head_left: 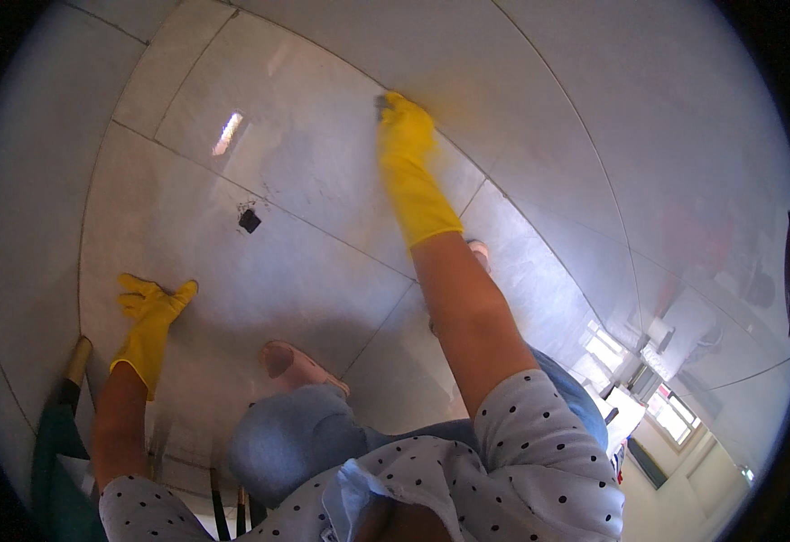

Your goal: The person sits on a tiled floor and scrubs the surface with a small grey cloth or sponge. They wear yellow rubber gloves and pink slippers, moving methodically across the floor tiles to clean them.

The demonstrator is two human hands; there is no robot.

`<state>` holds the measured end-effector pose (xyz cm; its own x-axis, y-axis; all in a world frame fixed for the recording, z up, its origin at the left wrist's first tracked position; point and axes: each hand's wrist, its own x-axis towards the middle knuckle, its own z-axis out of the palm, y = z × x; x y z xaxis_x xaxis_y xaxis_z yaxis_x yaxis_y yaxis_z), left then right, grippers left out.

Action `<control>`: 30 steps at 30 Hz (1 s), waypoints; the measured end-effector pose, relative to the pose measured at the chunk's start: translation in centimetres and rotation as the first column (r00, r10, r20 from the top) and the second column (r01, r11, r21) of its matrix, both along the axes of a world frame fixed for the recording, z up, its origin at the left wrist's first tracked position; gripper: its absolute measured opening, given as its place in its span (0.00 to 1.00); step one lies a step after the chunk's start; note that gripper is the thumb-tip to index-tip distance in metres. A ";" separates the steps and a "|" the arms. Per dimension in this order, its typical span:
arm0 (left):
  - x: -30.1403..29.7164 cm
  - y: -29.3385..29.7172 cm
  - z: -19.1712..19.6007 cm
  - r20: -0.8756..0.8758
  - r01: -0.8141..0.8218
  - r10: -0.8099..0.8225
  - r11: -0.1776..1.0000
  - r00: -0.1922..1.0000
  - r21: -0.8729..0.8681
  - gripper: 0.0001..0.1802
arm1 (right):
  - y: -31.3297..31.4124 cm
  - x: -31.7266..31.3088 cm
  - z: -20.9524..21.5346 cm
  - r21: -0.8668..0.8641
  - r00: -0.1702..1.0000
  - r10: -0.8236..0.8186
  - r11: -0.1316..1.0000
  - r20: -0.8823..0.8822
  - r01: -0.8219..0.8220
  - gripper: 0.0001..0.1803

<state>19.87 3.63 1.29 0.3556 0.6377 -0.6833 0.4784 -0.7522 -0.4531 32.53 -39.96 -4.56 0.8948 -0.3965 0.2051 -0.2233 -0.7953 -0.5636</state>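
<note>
My right hand (408, 135), in a long yellow rubber glove, is closed at the line where the tiled floor (323, 172) meets the wall tiles (539, 117). A small grey thing (383, 105) shows at its fingertips, too little of it visible to name. To the left, my left hand (153, 303), gloved the same way, has its fingers spread and holds nothing; it is over or on the floor, I cannot tell which. Between the hands lies a small dark squarish piece (249, 220) with dark crumbs around it, touched by neither hand.
Pink slippers (305, 366) are on my feet below my bent knees. At the lower left stands a dark green object (59, 452) beside a wooden handle end (78, 359). Walls rise at left and right. A bright window (672, 413) shows at the far right.
</note>
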 end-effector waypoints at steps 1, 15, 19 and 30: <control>-0.1 -0.1 0.1 -0.011 0.000 0.000 1.000 1.000 0.005 0.85 | 1.3 0.8 0.9 -0.011 0.991 0.135 0.991 0.022 -0.135 0.14; 0.9 -1.4 3.1 0.016 -0.015 0.017 0.991 1.000 -0.134 0.83 | 3.0 -3.0 5.3 0.178 0.883 0.391 0.918 -0.260 -0.354 0.15; 0.8 -0.4 2.6 -0.008 -0.041 0.040 0.995 0.999 -0.092 0.84 | 9.5 -5.6 6.1 0.640 0.771 0.505 0.750 -0.388 -0.169 0.16; 1.5 -0.8 2.5 -0.019 -0.124 0.123 0.989 0.992 -0.085 0.84 | 10.2 7.1 1.4 0.083 0.889 0.446 0.895 -0.105 -0.439 0.15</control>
<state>21.32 2.83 3.82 0.2682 0.6147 -0.7417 0.5642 -0.7243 -0.3962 39.58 -29.77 -3.12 0.9964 0.0384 0.0759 0.0764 -0.7954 -0.6012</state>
